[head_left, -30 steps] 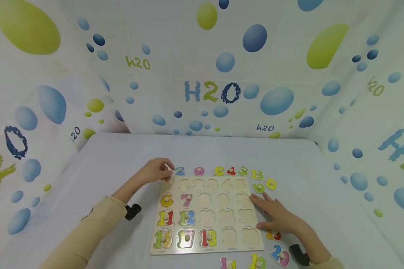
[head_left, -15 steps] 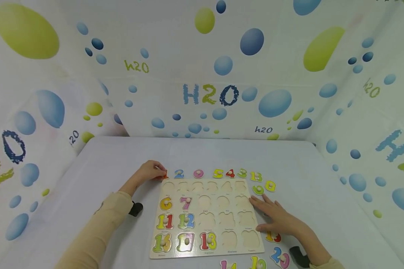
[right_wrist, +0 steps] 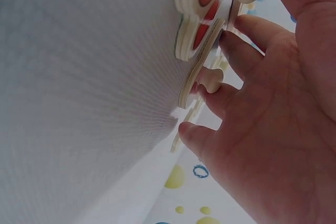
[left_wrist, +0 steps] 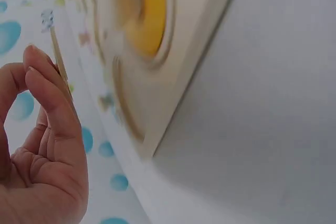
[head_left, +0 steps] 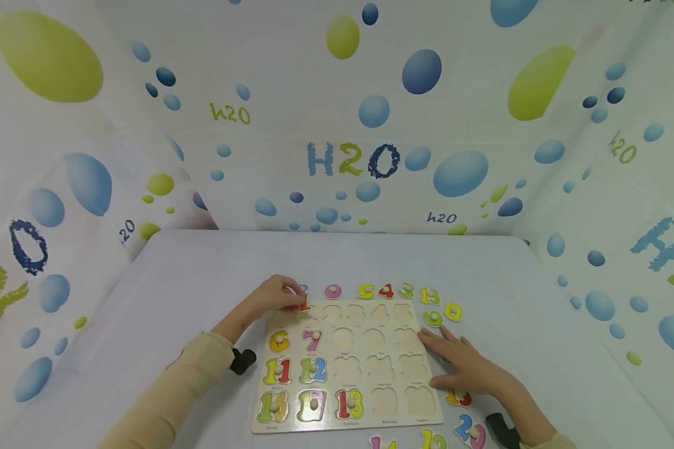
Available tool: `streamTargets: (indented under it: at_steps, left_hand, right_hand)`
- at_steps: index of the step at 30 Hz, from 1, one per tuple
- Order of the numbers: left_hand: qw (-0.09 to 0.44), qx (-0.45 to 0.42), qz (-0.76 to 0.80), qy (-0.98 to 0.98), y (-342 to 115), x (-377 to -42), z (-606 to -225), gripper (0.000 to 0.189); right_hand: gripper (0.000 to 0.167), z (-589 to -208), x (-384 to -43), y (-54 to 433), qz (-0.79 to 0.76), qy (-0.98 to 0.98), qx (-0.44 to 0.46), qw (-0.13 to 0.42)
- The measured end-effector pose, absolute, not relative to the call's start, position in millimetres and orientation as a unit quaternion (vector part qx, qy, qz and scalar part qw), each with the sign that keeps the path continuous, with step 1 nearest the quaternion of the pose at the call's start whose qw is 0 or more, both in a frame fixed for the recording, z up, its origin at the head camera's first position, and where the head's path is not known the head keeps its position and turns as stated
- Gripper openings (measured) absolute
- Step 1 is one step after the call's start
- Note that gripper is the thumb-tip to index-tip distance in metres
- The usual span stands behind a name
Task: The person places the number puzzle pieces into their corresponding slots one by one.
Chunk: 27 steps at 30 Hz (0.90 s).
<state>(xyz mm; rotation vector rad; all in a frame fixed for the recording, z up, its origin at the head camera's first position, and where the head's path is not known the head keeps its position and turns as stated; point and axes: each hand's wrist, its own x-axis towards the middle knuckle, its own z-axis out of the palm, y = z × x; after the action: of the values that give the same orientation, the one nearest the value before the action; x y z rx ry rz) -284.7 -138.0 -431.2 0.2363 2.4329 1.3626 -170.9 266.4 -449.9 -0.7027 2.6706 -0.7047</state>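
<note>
Spotted white cloth behind white-covered table. Number board flat on table, yellow 6 and pink 7 seated in second row. Left hand: fingertips and thumb pinching red 1 over top row, toward board's left end. Right hand: fingers spread, gripping nothing, at board's right edge, partly covering red-and-yellow piece; contact with pieces beneath unclear. Pink 0, yellow 5, red 4 lie beyond far edge.

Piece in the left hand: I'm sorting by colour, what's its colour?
The piece looks reddish orange, best seen from the head.
</note>
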Motion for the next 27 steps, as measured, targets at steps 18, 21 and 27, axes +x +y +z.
streamTargets:
  at_steps: [18,21,27]
  left_hand:
    - [0.198,0.106,0.444,0.867,-121,-271,-443,0.007]
    - [0.209,0.129,0.435,0.866,-121,-272,-441,0.006]
    - [0.265,0.184,0.448,0.834,-137,-287,-425,0.036]
  right_hand:
    - [0.088,-449,-170,265,-0.244,0.928,-0.24,0.148]
    - [0.088,-449,-170,266,-0.246,0.928,-0.239,0.147]
    - [0.088,-449,-170,268,-0.246,0.927,-0.243,0.145]
